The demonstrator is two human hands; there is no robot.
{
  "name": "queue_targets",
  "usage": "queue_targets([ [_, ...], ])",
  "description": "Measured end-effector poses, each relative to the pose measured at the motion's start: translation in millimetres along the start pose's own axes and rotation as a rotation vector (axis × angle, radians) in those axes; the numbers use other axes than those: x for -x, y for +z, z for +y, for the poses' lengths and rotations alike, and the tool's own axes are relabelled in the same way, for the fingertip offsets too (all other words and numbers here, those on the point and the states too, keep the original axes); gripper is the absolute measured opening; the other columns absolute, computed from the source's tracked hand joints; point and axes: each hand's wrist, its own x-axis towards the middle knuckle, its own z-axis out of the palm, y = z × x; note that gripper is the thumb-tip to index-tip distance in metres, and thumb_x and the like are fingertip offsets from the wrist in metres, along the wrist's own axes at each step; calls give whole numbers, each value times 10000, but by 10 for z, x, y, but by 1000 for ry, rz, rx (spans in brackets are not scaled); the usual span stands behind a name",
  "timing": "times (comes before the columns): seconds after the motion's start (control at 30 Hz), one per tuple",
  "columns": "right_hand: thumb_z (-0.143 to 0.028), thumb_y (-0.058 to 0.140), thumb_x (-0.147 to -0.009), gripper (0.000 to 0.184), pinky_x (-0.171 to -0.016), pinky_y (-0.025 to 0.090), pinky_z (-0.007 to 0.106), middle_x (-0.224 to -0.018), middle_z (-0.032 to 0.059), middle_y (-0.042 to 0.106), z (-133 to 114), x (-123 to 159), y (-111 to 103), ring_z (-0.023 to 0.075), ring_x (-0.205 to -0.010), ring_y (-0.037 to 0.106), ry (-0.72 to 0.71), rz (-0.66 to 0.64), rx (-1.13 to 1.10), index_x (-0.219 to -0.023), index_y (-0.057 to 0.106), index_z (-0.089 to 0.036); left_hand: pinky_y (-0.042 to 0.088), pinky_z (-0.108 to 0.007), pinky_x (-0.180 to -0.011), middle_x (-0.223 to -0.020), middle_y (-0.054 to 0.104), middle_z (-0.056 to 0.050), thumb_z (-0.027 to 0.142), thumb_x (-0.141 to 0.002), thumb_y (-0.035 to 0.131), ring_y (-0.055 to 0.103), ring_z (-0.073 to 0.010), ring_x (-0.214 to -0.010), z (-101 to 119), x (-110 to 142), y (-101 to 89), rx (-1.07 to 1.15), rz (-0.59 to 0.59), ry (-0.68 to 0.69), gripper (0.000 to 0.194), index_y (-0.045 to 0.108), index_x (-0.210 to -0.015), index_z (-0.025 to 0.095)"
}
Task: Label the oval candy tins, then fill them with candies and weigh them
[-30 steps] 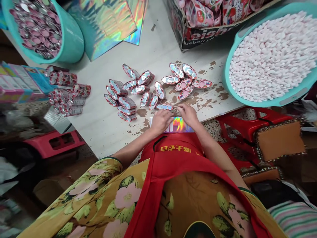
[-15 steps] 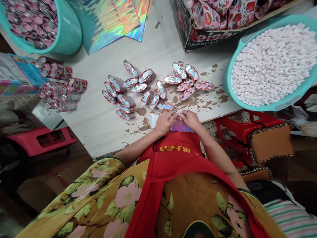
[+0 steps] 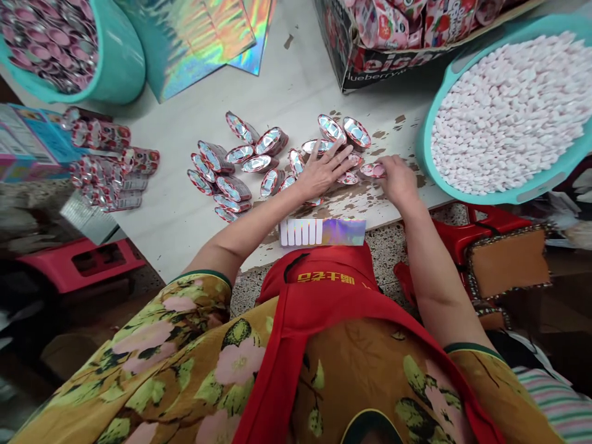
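Observation:
My left hand (image 3: 324, 175) lies with fingers spread over a group of small oval candy containers; several of them are partly hidden under it. My right hand (image 3: 400, 185) pinches the end of the rightmost candy container (image 3: 369, 169), whose pink top faces up. Beside my left hand, containers with shiny holographic stickers on top (image 3: 332, 127) stand close together. More stickered containers (image 3: 232, 188) are grouped to the left. A sticker sheet (image 3: 303, 232), with white strips on its left part and holographic film on its right, rests at the table edge by my apron.
A teal basin of pale candies (image 3: 422, 148) stands at the right. Behind is an open printed box (image 3: 370, 66) of pink packs. At the left are a teal tub (image 3: 123, 55) of pink caps, holographic sheets (image 3: 203, 37) and stacked containers (image 3: 111, 179).
Both hands have left the sticker sheet and reached forward. The left now spreads over the right-hand group of containers, and the right has closed on the rightmost one.

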Motion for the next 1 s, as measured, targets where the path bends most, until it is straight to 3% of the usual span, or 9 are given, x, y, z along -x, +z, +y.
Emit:
queue_targets([
  [0.13,-462,589,-952,437,-983,483,494,-1280,173,602,-190,423,-26,346,-1174,565,5,53,11,-1286,608,-180,186,-611,-1193,-1468,534,-116,231,-926,594,336,-359,-1482,-32,234,-131,64,31,-36,487,565,-1410,275],
  [0.23,-406,475,-1012,397,-1028,445,482,-1306,172,612,-525,764,-5,329,-1211,551,0,104,-17,-1314,603,-184,364,-496,-1097,-1167,670,-126,289,-934,626,549,-321,-1238,119,615,-73,153,55,-145,293,684,-1214,228],
  [0.33,-336,434,-1029,357,-1029,424,427,-1259,152,673,-853,944,141,296,-1183,578,-80,-62,-67,-1267,653,-185,446,-395,-963,-959,669,-104,353,-967,586,607,-266,-1003,334,1044,130,177,37,-227,214,729,-1061,225],
  [0.47,-286,485,-1008,281,-939,428,364,-1130,109,752,-1030,901,384,268,-1068,648,-56,-375,-67,-1145,716,-202,445,-375,-925,-1007,672,-116,360,-987,540,586,-268,-1004,485,1321,443,141,-2,-282,256,718,-1091,207],
  [0.53,-285,477,-1013,271,-868,430,331,-1054,90,774,-1031,849,438,248,-986,678,-19,-452,-56,-1095,726,-214,439,-379,-931,-1081,684,-130,316,-1004,491,584,-274,-1044,478,1356,539,124,-19,-269,278,707,-1136,200],
  [0.73,-301,462,-1019,286,-822,414,318,-1100,95,775,-1040,817,429,242,-1008,690,38,-448,-10,-1098,722,-211,452,-431,-969,-1343,649,-169,232,-989,504,586,-293,-1208,417,1566,587,68,-72,-144,257,685,-1166,191],
  [0.87,-290,436,-1019,311,-844,427,325,-1116,90,771,-1066,780,494,249,-1035,687,63,-442,14,-1114,721,-213,486,-409,-1008,-1200,727,-118,240,-983,529,643,-231,-1167,510,1725,488,293,-26,-33,163,686,-965,197],
  [0.93,-277,430,-1013,318,-868,436,338,-1111,105,766,-1071,759,549,263,-1047,680,75,-421,20,-1112,724,-206,538,-351,-917,-1008,758,-75,277,-967,563,701,-189,-980,593,1723,388,522,77,-150,146,670,-898,206],
  [1.0,-264,433,-1004,315,-914,441,354,-1112,121,758,-1066,758,596,273,-1072,666,85,-386,-10,-1094,727,-195,562,-302,-808,-871,741,-36,321,-899,667,705,-162,-828,667,1643,265,770,263,-401,126,644,-858,204],
])
